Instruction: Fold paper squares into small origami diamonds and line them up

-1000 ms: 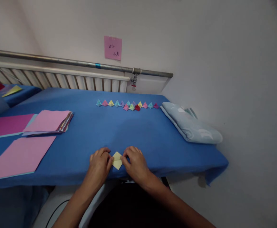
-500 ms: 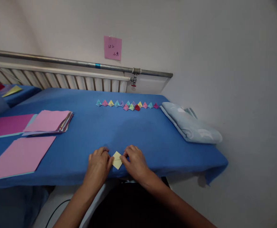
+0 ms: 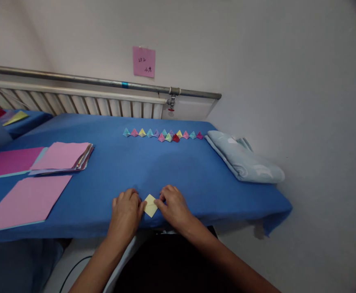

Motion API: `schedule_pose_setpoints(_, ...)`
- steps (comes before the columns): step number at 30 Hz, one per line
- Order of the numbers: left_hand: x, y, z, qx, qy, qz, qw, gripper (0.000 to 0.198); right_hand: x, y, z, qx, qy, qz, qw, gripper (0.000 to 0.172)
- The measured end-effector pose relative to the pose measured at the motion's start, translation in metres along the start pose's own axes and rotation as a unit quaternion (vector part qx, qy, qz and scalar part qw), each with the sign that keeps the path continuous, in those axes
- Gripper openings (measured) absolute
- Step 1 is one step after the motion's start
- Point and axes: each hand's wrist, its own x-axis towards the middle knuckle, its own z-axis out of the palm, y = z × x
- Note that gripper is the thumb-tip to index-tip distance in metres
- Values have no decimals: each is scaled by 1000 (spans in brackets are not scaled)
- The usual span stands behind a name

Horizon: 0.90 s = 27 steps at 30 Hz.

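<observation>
A small folded yellow paper (image 3: 150, 205) lies diamond-wise on the blue tablecloth (image 3: 178, 171) near the front edge. My left hand (image 3: 126, 211) rests with curled fingers against its left corner. My right hand (image 3: 173, 205) pinches its right corner with fingertips pressed together. A row of several small folded paper pieces (image 3: 162, 134) in blue, pink, yellow, green and red stands at the far side of the table.
A stack of coloured sheets (image 3: 62, 156) topped by pink lies at the left, with a pink sheet (image 3: 25, 201) in front and a magenta sheet (image 3: 9, 160) beside it. A folded light-blue cloth (image 3: 245, 160) lies at the right edge. A radiator (image 3: 74, 101) and a pink wall note (image 3: 143, 61) are behind.
Both hands stay on the yellow paper; they and the paper have barely shifted. The view has tilted slightly.
</observation>
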Motion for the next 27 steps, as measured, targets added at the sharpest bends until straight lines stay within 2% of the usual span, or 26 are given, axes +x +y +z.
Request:
schedule_pose_setpoints(2, -1, 1, -1, 1, 6, 30, 1000, 9, 1, 2, 0, 6, -5, -1, 1000, 19)
schedule_pose_setpoints(5, -1, 2, -3, -15, -2, 120, 993, 18, 2, 4, 0, 15, -16, -1, 1000, 19)
schedule_pose_setpoints(7, -1, 1, -5, -28, -1, 156, 987, 21, 3, 5, -1, 18, -24, 4, 1000, 21)
schedule_pose_setpoints(15, 0, -5, -5, -41, 17, 197, 979, 17, 3, 5, -8, 17, -37, 51, 998, 17)
schedule_pose_setpoints(22, 0, -6, -5, -41, 13, 204, 978, 18, 6, 11, -16, 37, -53, 57, 996, 16)
schedule_pose_setpoints(27, -1, -7, -1, -41, 13, 197, 979, 16, 7, -2, -20, 87, -49, 63, 993, 10)
